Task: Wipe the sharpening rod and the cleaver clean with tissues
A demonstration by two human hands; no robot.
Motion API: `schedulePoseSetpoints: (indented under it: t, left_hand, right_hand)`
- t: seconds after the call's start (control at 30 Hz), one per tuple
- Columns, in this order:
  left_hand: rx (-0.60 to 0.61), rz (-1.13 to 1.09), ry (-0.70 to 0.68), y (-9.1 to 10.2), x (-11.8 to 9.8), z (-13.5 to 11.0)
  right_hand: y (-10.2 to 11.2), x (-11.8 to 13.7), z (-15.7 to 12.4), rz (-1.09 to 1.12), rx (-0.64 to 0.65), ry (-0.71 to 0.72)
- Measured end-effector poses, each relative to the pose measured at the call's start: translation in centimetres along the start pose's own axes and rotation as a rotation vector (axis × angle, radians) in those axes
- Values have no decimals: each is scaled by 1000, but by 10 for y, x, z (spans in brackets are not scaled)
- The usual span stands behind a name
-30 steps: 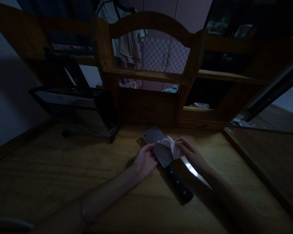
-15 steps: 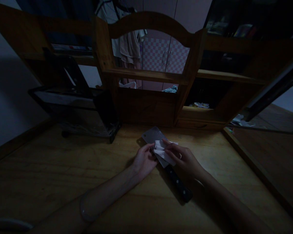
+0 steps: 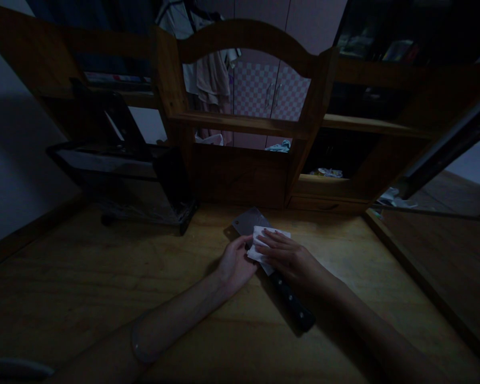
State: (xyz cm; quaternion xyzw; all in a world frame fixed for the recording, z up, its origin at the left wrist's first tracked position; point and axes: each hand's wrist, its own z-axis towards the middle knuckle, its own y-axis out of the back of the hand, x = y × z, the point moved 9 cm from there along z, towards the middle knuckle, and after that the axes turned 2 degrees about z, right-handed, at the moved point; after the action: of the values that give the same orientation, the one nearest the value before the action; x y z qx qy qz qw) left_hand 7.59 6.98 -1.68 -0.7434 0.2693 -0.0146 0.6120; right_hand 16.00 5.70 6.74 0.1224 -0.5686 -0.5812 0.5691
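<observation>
A cleaver (image 3: pixel 251 218) with a broad grey blade and a black riveted handle (image 3: pixel 292 304) lies slantwise over the wooden desk, handle toward me. My left hand (image 3: pixel 238 264) grips the blade by its left edge, thumb on top; its other fingers are partly hidden beneath. A folded white tissue (image 3: pixel 260 234) covers the middle of the blade. My right hand (image 3: pixel 290 256) holds this tissue down against the metal, fingers stretched nearly flat over it. The blade's far end, with a small hole in its corner, sticks out beyond the tissue.
The wooden desk (image 3: pixel 144 277) backs onto a shelf unit (image 3: pixel 240 125) with a small drawer (image 3: pixel 330 206). A black-framed rack (image 3: pixel 132 176) stands at the left. A raised wooden edge (image 3: pixel 420 272) borders the right side. Part of a pale rounded object (image 3: pixel 16 368) shows bottom left.
My right hand has gone from pinching the crumpled tissue to laying its fingers flat over it, and the tissue is now spread flatter on the blade. My left hand and the cleaver stay put.
</observation>
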Motion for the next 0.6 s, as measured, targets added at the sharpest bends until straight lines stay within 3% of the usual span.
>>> schedulePoseSetpoints:
  t: [0.13,0.43,0.6]
  left_hand:
    - [-21,10,32,1,2,0]
    - [65,95,143,-9,11,-5]
    - [-28,69,72,-1,5,-4]
  right_hand:
    - [-4,2,-1,78,60,42]
    - [1,-5,-3,263,141,12]
    - [11,-12,-7,374,183,-57]
